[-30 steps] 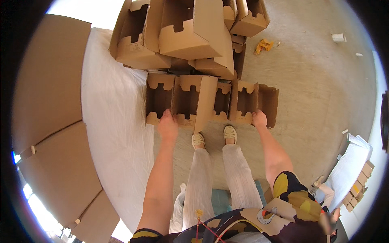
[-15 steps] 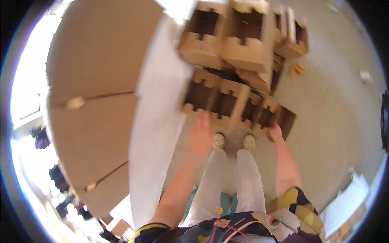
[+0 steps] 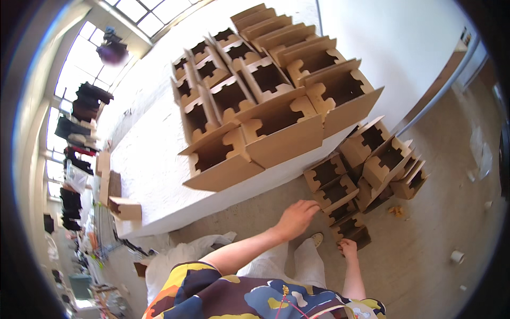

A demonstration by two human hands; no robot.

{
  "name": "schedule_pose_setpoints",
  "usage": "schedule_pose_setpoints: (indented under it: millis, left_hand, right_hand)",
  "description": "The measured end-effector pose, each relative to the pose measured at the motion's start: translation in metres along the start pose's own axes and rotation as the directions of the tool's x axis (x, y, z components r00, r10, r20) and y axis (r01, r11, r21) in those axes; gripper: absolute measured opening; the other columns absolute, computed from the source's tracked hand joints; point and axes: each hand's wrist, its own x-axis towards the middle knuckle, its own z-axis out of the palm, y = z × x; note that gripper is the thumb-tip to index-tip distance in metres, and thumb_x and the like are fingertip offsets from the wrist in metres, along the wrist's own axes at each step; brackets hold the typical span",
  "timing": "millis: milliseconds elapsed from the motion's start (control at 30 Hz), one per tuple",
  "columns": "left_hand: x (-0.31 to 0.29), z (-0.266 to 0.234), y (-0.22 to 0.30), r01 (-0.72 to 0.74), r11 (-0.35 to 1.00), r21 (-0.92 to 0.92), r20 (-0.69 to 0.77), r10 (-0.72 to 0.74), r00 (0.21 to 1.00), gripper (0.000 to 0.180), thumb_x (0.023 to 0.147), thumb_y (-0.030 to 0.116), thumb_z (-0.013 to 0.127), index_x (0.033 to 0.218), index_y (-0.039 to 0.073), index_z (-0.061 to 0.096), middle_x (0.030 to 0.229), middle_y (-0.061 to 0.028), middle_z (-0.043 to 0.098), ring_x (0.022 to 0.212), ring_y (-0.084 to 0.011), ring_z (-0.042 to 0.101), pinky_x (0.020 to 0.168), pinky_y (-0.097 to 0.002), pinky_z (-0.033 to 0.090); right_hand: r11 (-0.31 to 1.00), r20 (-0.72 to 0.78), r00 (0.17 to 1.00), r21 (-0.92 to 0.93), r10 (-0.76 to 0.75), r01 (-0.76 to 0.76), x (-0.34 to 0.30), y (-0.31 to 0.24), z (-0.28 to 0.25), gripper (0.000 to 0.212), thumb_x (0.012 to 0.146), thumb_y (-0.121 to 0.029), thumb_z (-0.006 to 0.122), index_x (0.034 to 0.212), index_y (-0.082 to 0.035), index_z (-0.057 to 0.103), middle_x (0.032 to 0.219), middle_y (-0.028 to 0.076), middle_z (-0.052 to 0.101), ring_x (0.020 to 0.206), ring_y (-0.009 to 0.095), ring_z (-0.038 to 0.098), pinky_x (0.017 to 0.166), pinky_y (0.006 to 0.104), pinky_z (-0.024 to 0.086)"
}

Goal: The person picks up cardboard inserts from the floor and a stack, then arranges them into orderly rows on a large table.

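Cardboard boxes, topless, are lined up in a row on the floor, ahead and to the right of the person, in a bright workroom. The room is lit on its left by tall windows, along which dark bundles are ranged, too small to be made out. Much of the middle is taken up by a broad white platform, on which more topless boxes are set close together in rows, flaps raised. A jumbled stack of similar boxes is heaped on the concrete, touching or just beyond the row.

The row's long axis is laid aslant: its upper end is placed near the platform's long side, its lower end is brought down to the right, away from that side. By the right hand this lower end is met; the fingers are curled in, apparently on the near rim. By the left hand the row is faced from its left, near the middle; the fingers are loosely bent, nothing is seen held, and whether cardboard is touched cannot be told. The right hand is thus judged nearer.

Beyond the lower end, a small yellow-brown wad and a white roll are left lying on the concrete.
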Motion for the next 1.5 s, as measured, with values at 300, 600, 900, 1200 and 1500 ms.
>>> schedule_pose_setpoints:
  millis: [300, 600, 900, 1200, 1500]
  left_hand:
    - [-0.093, -0.122, 0.019, 0.248, 0.966, -0.074, -0.489, -0.252, 0.835, 0.026, 0.079, -0.002, 0.062, 0.104, 0.004, 0.064, 0.110, -0.0124, 0.063, 0.102, -0.0329, 0.060, 0.088, -0.0401, 0.050]
    - [-0.125, -0.218, -0.056, 0.283, 0.958, -0.040, -0.725, -0.223, 0.652, 0.024, 0.080, -0.004, 0.063, 0.103, 0.003, 0.064, 0.106, -0.0124, 0.064, 0.101, -0.0319, 0.060, 0.089, -0.0392, 0.049]
    - [-0.114, -0.288, -0.130, 0.220, 0.975, 0.019, -0.680, -0.149, 0.718, 0.026, 0.080, 0.002, 0.067, 0.105, 0.004, 0.064, 0.111, -0.0095, 0.064, 0.105, -0.0310, 0.057, 0.091, -0.0392, 0.048]
    - [-0.102, -0.311, -0.200, 0.262, 0.962, 0.070, -0.585, -0.173, 0.792, 0.036, 0.075, 0.008, 0.073, 0.110, 0.006, 0.063, 0.111, -0.0093, 0.061, 0.104, -0.0302, 0.056, 0.090, -0.0406, 0.047]
    - [-0.085, -0.314, -0.216, 0.229, 0.951, 0.209, -0.517, -0.091, 0.851, 0.042, 0.071, 0.005, 0.076, 0.110, 0.008, 0.062, 0.106, -0.0088, 0.057, 0.101, -0.0298, 0.055, 0.086, -0.0406, 0.047]
  right_hand:
    - [0.936, 0.156, 0.950, -0.186, -0.272, 0.298, -0.059, -0.118, -0.009, 0.031, 0.092, -0.011, 0.062, 0.119, 0.003, 0.063, 0.095, 0.009, 0.070, 0.074, 0.014, 0.066, 0.061, 0.0271, 0.052]
    - [0.632, 0.087, 0.660, -0.220, -0.746, 0.743, -0.144, -0.286, 0.066, 0.027, 0.090, -0.010, 0.064, 0.113, 0.003, 0.065, 0.089, 0.009, 0.072, 0.076, 0.011, 0.066, 0.067, 0.0271, 0.052]
    - [0.465, -0.071, 0.505, -0.515, -0.860, 0.720, -0.229, -0.481, 0.169, 0.047, 0.092, -0.025, 0.062, 0.137, -0.014, 0.050, 0.085, 0.017, 0.068, 0.078, 0.032, 0.067, 0.071, 0.0429, 0.052]
    - [0.578, -0.202, 0.652, -0.691, -0.731, 0.434, -0.192, -0.519, 0.217, 0.047, 0.094, -0.055, 0.052, 0.111, -0.013, 0.062, 0.090, 0.019, 0.070, 0.091, 0.041, 0.065, 0.077, 0.0510, 0.051]
    - [0.746, -0.339, 0.725, -0.563, -0.600, 0.354, -0.170, -0.486, 0.218, 0.030, 0.082, -0.028, 0.065, 0.100, -0.003, 0.068, 0.100, 0.024, 0.068, 0.100, 0.039, 0.065, 0.086, 0.0472, 0.052]
